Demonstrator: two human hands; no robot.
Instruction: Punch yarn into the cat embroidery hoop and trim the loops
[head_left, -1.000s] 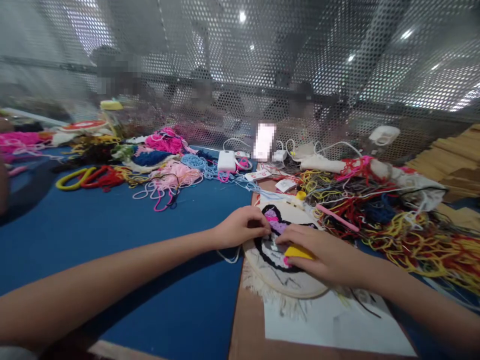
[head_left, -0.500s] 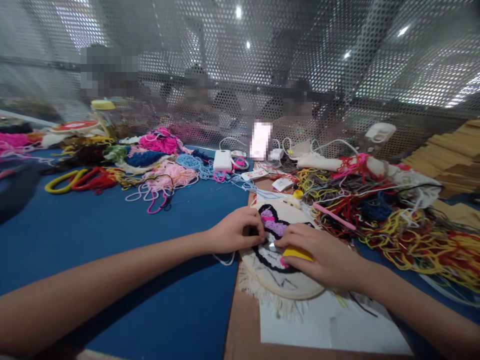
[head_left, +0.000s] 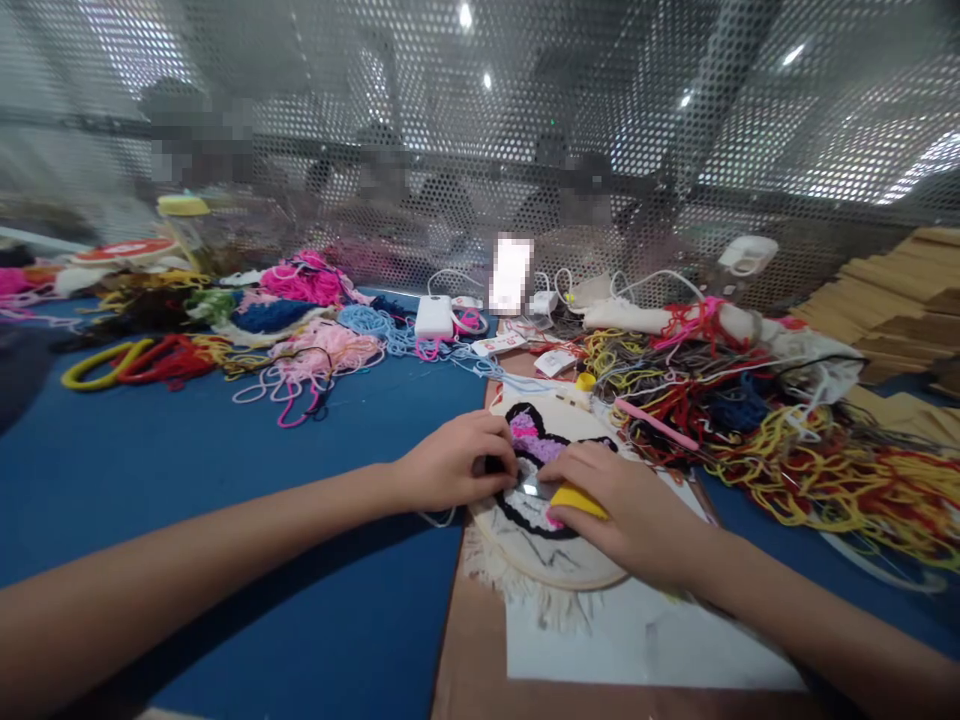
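A round embroidery hoop holds pale fringed cloth with a tufted figure of black outline, purple, pink and white yarn. At the hoop's left side, my left hand is closed, thumb and fingers pinched over the black outline. Whatever is between those fingertips is too small to make out. A pale yarn end shows below that wrist. My right hand rests over the hoop's right part, closed around what look like yellow-handled thread snips. Their shiny metal end points toward my left fingertips; the rest is hidden by my fingers.
White paper lies under the hoop on a brown board. Tangled yarn and a pink crochet hook are at right. More yarn, a white power bank and a lit phone stand farther back.
The whole view has shifted slightly, so everything sits a little farther left. Both hands keep nearly the same hold and place over the hoop.
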